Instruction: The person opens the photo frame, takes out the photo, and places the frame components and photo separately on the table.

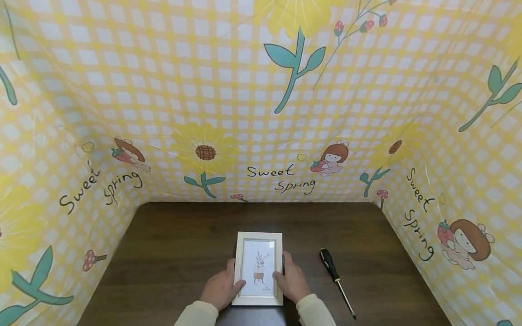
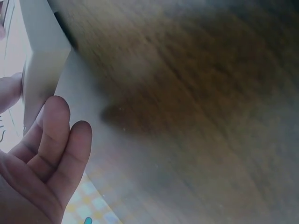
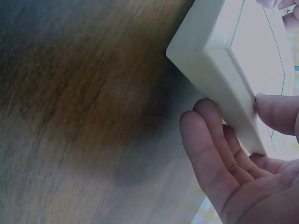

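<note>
A white picture frame (image 1: 258, 235) with a small plant print behind its pane is held over the near part of the table by both hands. My left hand (image 1: 222, 286) grips its left side, the thumb on the front and the fingers at the edge and behind. On the opposite side my right hand (image 1: 292, 278) holds it the same way, thumb over the front border. The left wrist view shows the frame's pale side (image 2: 44, 70) between thumb and fingers. In the right wrist view the thumb presses the frame's border (image 3: 224, 79) while the fingers lie under its edge.
To the right of the frame, a screwdriver (image 1: 336, 278) with a black handle lies on the dark wooden table (image 1: 171, 244), its metal tip pointing toward the near edge. Yellow checked cloth (image 1: 228, 99) with printed flowers encloses the table at the back and both sides.
</note>
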A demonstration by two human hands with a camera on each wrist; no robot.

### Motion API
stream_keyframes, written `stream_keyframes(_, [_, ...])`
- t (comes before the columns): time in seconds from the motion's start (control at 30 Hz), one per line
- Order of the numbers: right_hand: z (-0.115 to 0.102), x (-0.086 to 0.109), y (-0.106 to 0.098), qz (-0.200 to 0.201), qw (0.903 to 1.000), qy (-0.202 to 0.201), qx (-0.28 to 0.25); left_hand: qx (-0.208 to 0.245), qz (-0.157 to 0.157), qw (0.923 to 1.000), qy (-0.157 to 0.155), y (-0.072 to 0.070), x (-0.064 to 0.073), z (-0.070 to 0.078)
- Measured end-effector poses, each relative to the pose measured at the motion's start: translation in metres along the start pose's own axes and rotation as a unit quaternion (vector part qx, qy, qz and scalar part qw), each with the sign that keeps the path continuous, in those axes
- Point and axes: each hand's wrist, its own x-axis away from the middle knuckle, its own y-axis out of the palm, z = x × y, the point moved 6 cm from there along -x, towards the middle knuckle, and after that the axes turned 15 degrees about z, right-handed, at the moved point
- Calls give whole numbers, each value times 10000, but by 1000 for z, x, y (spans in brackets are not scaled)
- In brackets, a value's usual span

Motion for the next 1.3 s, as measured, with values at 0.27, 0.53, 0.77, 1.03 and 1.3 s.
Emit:
stream_keyframes(0.27, [-6,2,-5,46,9999,-105,-48,4,47,9999,-99,1,-1,-1])
stream_keyframes(0.53, [-8,3,-5,23,9996,-286,-23,20,82,9999,-115,0,1,0])
stream_keyframes(0.77, [-9,3,-4,70,9992,-385,62,69,217,9997,-76,0,2,-1])
stream_keyframes(1.03, [-14,5,-6,204,9982,-502,252,52,405,9991,105,-2,3,-1])
stream_keyframes(1.3, [-14,4,-7,253,9976,-611,222,16,683,9971,335,-8,4,3])
